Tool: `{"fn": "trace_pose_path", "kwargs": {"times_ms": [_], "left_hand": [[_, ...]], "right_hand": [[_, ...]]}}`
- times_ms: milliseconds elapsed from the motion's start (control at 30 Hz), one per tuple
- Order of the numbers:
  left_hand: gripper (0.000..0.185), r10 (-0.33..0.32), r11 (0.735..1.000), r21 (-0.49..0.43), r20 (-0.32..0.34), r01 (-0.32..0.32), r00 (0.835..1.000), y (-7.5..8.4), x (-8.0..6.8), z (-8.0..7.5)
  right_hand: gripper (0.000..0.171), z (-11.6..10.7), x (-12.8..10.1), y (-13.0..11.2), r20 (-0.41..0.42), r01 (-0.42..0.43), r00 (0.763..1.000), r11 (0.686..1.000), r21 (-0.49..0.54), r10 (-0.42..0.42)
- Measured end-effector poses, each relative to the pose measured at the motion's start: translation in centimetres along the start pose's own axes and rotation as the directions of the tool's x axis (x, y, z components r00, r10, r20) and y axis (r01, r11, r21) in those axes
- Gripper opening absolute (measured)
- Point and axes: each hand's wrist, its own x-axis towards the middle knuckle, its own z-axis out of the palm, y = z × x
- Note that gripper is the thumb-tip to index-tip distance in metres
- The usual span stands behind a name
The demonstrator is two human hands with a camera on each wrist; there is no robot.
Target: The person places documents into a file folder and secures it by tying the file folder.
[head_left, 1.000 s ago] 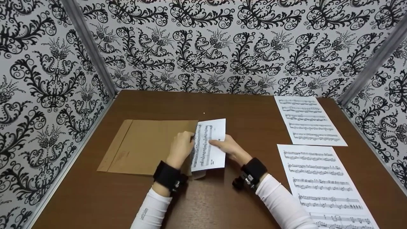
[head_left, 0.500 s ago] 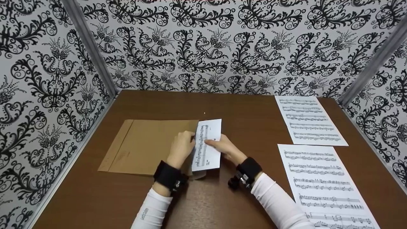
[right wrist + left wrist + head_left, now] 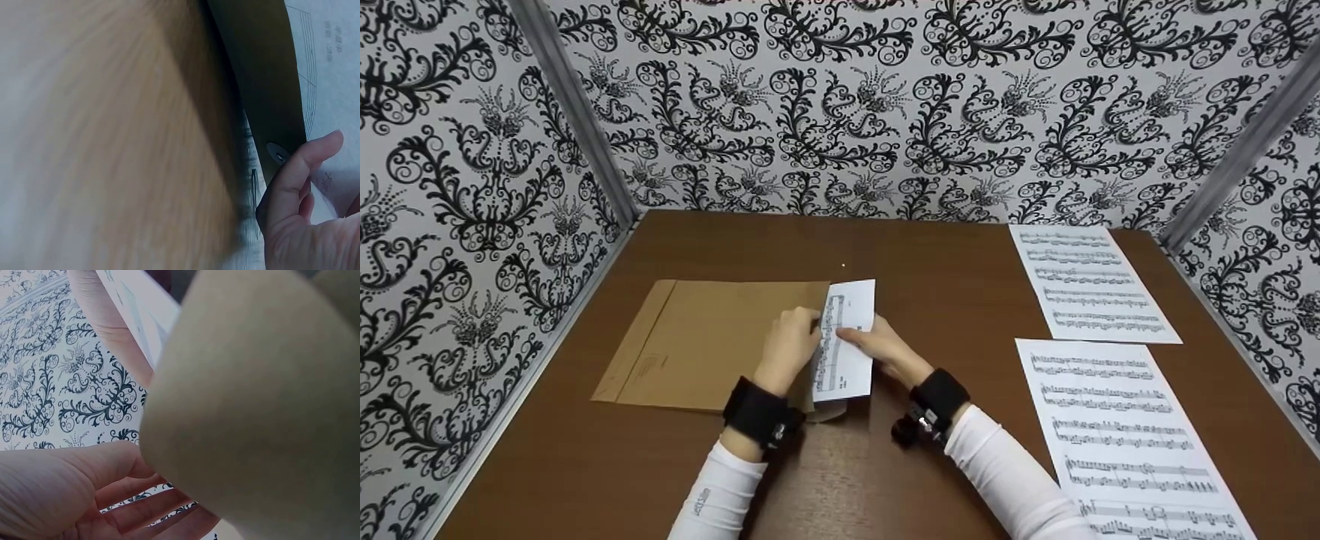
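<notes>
Right fingers (image 3: 298, 169): they were curled onto the music sheet (image 3: 846, 341), pinching its right part, fingertips on the printed face.
Left fingers (image 3: 140, 506): they lay fairly straight and spread at the mouth of the brown envelope (image 3: 712, 341); from the head view they seemed to hold the opening edge, though I could not tell how firmly.
Right hand (image 3: 885, 349): it rested on the table just right of the envelope's mouth, a black strap at the wrist.
Left hand (image 3: 787, 346): it sat on the envelope's right end, touching the sheet's left edge.
Music sheet: it stood partly inside the envelope, a white strip with staves sticking out to the right.
Brown envelope: it lay flat left of centre on the wooden table (image 3: 945, 270), flap end toward the left.
Loose pages: one sheet (image 3: 1087, 285) lay at the far right, another (image 3: 1125, 427) nearer, well apart from the hands.
Hard to make out: the left wrist view was mostly blurred envelope paper; the right wrist view was largely blurred table, and the sheet's inner part was hidden.
Cut off: the nearer page ran past the bottom edge.
</notes>
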Motion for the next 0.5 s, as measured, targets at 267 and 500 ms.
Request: {"fn": "trace_pose_path", "kwargs": {"times_ms": [267,500], "left_hand": [[0.024,-0.020,1.000,-0.009,0.012,0.020,1.000,0.0,-0.1,0.0],[0.021,-0.021,1.000,-0.009,0.021,0.021,1.000,0.1,0.0,-0.1]], "right_hand": [[0.049,-0.1,-0.2,-0.4,-0.035,-0.028,0.999,1.000,-0.009,0.028],[0.045,-0.9,-1.1,-1.1,-0.074,-0.053,0.995,0.993,0.109,0.062]]}}
